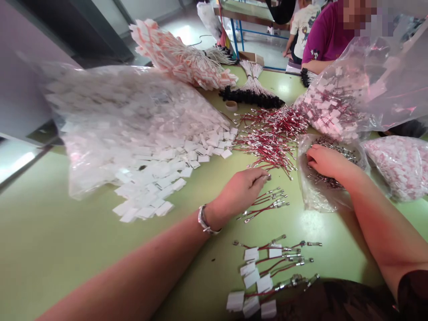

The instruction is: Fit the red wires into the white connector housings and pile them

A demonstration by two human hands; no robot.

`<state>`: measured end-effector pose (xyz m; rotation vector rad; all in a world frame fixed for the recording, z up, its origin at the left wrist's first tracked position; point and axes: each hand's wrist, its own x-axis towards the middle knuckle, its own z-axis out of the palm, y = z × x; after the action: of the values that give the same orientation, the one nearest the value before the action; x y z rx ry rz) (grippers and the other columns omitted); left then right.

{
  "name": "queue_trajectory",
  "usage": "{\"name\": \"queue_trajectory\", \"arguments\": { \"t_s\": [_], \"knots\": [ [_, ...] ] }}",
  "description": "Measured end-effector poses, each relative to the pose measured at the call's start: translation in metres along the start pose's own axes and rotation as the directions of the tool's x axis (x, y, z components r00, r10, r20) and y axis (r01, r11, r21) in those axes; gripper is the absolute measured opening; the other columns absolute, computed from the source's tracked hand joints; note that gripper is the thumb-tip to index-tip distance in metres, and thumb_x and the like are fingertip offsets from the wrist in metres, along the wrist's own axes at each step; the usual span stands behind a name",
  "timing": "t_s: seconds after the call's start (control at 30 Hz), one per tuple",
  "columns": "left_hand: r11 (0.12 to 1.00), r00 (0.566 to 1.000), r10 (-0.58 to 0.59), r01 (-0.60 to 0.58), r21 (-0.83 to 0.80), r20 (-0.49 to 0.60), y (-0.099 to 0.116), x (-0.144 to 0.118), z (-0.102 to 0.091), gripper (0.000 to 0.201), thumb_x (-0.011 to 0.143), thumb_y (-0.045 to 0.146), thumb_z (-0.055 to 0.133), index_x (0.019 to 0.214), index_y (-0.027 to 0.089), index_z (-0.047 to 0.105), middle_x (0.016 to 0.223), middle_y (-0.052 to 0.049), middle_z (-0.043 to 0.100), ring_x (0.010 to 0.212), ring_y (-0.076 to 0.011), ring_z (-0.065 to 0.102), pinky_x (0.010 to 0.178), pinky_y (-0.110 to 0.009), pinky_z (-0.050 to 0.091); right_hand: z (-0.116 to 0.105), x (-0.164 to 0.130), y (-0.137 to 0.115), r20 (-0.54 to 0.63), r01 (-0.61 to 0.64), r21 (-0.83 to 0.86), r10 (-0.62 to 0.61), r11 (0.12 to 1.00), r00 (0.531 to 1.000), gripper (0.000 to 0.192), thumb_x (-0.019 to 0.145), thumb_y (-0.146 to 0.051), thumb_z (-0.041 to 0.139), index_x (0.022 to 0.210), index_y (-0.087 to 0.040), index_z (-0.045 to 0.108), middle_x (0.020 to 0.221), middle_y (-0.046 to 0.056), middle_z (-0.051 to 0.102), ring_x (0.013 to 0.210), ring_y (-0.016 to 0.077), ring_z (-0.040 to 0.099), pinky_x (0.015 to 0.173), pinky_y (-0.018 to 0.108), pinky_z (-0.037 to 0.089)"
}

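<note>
My left hand (241, 189), a watch on its wrist, reaches to the near edge of a heap of red wires with metal terminals (272, 133); its fingertips pinch at one wire. Just below it lies a small row of loose red wires (267, 204). My right hand (326, 161) rests inside a clear plastic bag of small metal parts (321, 196), fingers curled down among them. Near me, several red wires fitted with white tags (267, 272) lie in a group on the green table (60, 240).
A big clear bag spilling white tags (133, 129) fills the left. Bundles of tagged cords (180, 58) and black-tipped white cords (254, 91) lie at the back, beside a tape roll (231, 105). More bags (347, 98) sit right. A person in a purple shirt (326, 38) sits opposite.
</note>
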<state>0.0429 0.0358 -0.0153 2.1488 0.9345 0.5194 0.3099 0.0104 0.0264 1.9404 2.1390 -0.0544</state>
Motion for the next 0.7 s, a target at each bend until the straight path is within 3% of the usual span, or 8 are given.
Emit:
{"name": "queue_trajectory", "arguments": {
  "t_s": [0.13,0.23,0.33,0.47,0.7],
  "knots": [
    [0.997,0.998,-0.057,0.057,-0.052,-0.003,0.002,-0.002,0.001,0.022,0.087,0.028,0.045,0.083,0.017,0.064,0.071,-0.001,0.062,0.064,-0.0128,0.052,0.061,-0.025,0.042,-0.012,-0.005,-0.002,-0.155,0.01,0.09,0.004,0.996,0.988,0.015,0.087,-0.024,0.05,0.087,-0.019,0.064,0.097,0.008,0.063,0.08,0.0203,0.059,0.062,0.03,0.038],
    [0.982,0.993,-0.112,0.115,-0.149,0.029,0.005,-0.003,0.001,0.023,0.086,0.031,0.046,0.087,0.017,0.064,0.065,0.001,0.055,0.055,-0.0101,0.043,0.053,-0.022,0.037,-0.021,-0.014,-0.023,-0.262,0.075,0.302,0.007,0.95,0.965,0.017,0.091,-0.025,0.044,0.092,-0.02,0.061,0.083,0.004,0.065,0.07,0.0172,0.058,0.062,0.029,0.038],
    [0.969,0.994,-0.106,0.112,-0.22,0.038,0.009,-0.003,0.0,0.024,0.086,0.031,0.046,0.081,0.016,0.063,0.061,0.003,0.049,0.053,-0.009,0.038,0.052,-0.022,0.035,-0.02,-0.022,-0.056,-0.232,0.134,0.522,-0.011,0.843,0.973,0.017,0.092,-0.027,0.042,0.094,-0.021,0.058,0.068,0.0,0.063,0.059,0.0139,0.055,0.058,0.026,0.037],
    [0.966,0.998,-0.066,0.065,-0.25,0.005,0.013,-0.003,-0.003,0.026,0.087,0.033,0.045,0.077,0.016,0.063,0.061,0.004,0.046,0.057,-0.0093,0.04,0.055,-0.022,0.036,-0.009,-0.026,-0.087,-0.259,0.204,0.649,-0.04,0.733,0.965,0.011,0.088,-0.029,0.05,0.087,-0.021,0.058,0.064,-0.002,0.059,0.056,0.0117,0.049,0.056,0.025,0.036],
    [0.974,1.0,0.016,-0.012,-0.228,0.017,0.011,-0.003,-0.001,0.028,0.088,0.032,0.045,0.071,0.016,0.061,0.058,0.004,0.044,0.057,-0.0088,0.039,0.053,-0.021,0.034,-0.004,-0.023,-0.09,-0.176,0.165,0.879,-0.018,0.448,0.984,0.017,0.084,-0.03,0.054,0.071,-0.019,0.056,0.062,-0.003,0.054,0.056,0.0098,0.046,0.055,0.025,0.037]
  ]
}}
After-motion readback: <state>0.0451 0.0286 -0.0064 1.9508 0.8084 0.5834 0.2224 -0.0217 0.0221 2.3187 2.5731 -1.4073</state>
